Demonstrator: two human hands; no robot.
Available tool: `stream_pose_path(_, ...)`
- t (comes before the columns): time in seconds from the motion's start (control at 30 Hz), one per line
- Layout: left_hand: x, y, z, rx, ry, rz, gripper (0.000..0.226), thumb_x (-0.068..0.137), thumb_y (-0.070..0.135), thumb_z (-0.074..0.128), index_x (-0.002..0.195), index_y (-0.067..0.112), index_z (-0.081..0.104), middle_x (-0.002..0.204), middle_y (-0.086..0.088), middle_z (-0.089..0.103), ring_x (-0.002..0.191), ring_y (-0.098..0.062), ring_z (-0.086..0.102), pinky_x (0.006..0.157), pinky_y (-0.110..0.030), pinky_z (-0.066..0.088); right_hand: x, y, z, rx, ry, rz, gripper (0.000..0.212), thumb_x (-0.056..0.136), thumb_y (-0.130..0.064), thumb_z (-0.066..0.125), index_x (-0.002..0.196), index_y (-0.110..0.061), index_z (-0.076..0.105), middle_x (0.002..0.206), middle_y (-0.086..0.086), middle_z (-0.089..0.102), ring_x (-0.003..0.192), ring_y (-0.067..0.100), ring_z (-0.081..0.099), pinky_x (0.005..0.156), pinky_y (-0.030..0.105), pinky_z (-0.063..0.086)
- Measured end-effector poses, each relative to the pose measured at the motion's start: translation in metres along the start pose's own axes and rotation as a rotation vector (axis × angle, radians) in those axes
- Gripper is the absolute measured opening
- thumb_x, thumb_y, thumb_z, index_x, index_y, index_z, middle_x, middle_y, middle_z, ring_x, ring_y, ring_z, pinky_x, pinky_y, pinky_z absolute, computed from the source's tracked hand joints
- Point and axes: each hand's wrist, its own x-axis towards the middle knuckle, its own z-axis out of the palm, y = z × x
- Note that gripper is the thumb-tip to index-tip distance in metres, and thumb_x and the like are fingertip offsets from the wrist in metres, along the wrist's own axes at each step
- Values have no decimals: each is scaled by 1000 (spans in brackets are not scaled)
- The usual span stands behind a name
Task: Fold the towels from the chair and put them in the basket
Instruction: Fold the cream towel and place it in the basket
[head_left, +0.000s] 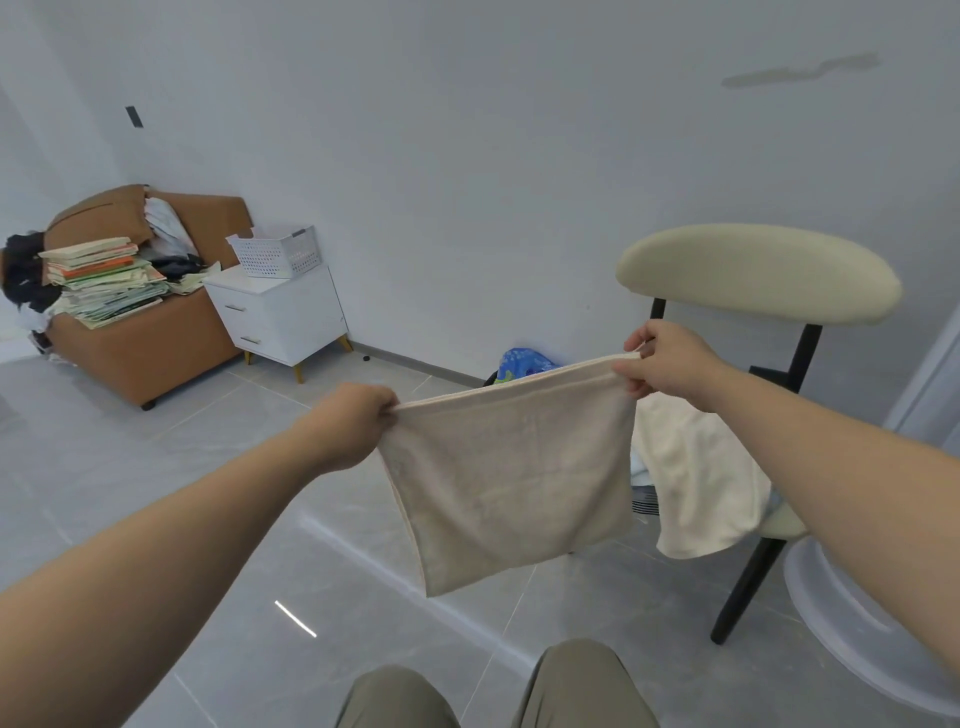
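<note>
Fingers (383, 404) of my left hand (358, 423) and right hand (672, 366) pinch the towel (509, 467) by its top corners; I'd hold that edge taut and level for folding.

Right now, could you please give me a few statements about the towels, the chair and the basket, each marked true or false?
1. The left hand and right hand each grip a top corner of the beige towel. True.
2. The beige towel lies flat on the floor. False: it hangs in the air between the hands.
3. A cream towel is draped over the chair. True.
4. The basket stands on the floor. False: it sits on the nightstand.
5. The books are stacked on the chair. False: they are on the sofa.
</note>
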Motion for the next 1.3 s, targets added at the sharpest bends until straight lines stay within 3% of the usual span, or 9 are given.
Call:
stream_pose_path(0.2, -3, -8, -9, -313, -59, -145, 10, 99, 18, 54, 96, 11, 62, 76, -8, 73, 59, -11, 69, 58, -30, 53, -9, -3, -13, -498, -428, -54, 5, 86, -21, 75, 88, -17, 73, 83, 7, 68, 67, 11, 56, 58, 23, 46)
stream_pose_path(0.3, -3, -12, -10, -609, -150, -200, 9, 100, 7, 54, 101, 0, 59, 90, -21, 72, 75, -22, 75, 64, -31, 58, -13, -3, -14, -482, -657, 70, 6, 85, -15, 78, 86, -16, 72, 79, -5, 64, 71, 6, 56, 65, 21, 46)
stream_pose_path(0.43, 0, -23, -12, -697, -261, -173, 7, 97, 2, 58, 101, -3, 61, 94, -26, 72, 92, -35, 72, 79, -38, 60, -15, -4, -15, -386, -887, 211, 12, 88, -1, 71, 81, -10, 67, 70, -5, 64, 66, 3, 60, 70, 21, 51)
stream_pose_path(0.53, 1, -29, -14, -720, -346, -218, 10, 96, 8, 62, 102, 0, 64, 89, -21, 73, 84, -30, 72, 74, -35, 57, -13, 0, -10, -300, -786, 240, 12, 89, 2, 69, 83, -8, 65, 74, 2, 63, 72, 13, 60, 70, 25, 54)
stream_pose_path(0.63, 6, -24, -5, -614, -178, -319, 15, 93, 19, 66, 94, 4, 69, 73, -11, 70, 66, -22, 64, 58, -29, 45, -10, 5, 5, -266, -470, 208, 8, 93, 0, 63, 88, -7, 62, 79, 10, 61, 68, 19, 57, 61, 26, 53)
stream_pose_path(0.7, 10, -12, 6, -562, -85, -382, 19, 87, 21, 66, 89, 3, 70, 75, -12, 67, 69, -25, 58, 60, -32, 44, -13, 1, 18, -300, -382, 202, 12, 93, 4, 56, 88, -7, 60, 78, 12, 59, 60, 19, 54, 54, 26, 50)
stream_pose_path(0.9, 13, 29, 25, -667, 4, -456, 16, 85, 13, 60, 90, 0, 68, 90, -17, 69, 83, -31, 67, 70, -38, 58, -27, -24, 40, -296, -489, 210, 33, 88, 11, 46, 109, -13, 55, 81, 12, 49, 61, 24, 51, 61, 36, 55)
stream_pose_path(1.1, 11, 38, 24, -623, 6, -394, 13, 89, 16, 55, 90, 8, 66, 91, -12, 69, 83, -28, 69, 65, -35, 61, -33, -43, 39, -547, -515, 113, 42, 88, 6, 43, 122, -17, 48, 97, 8, 49, 64, 26, 62, 65, 35, 59)
stream_pose_path(1.3, 9, 37, 23, -745, 35, -423, 12, 89, 11, 58, 90, 5, 68, 90, -14, 72, 79, -28, 72, 67, -38, 63, -37, -42, 36, -497, -568, 159, 36, 86, 14, 37, 104, -5, 61, 84, 12, 45, 62, 27, 52, 77, 47, 61)
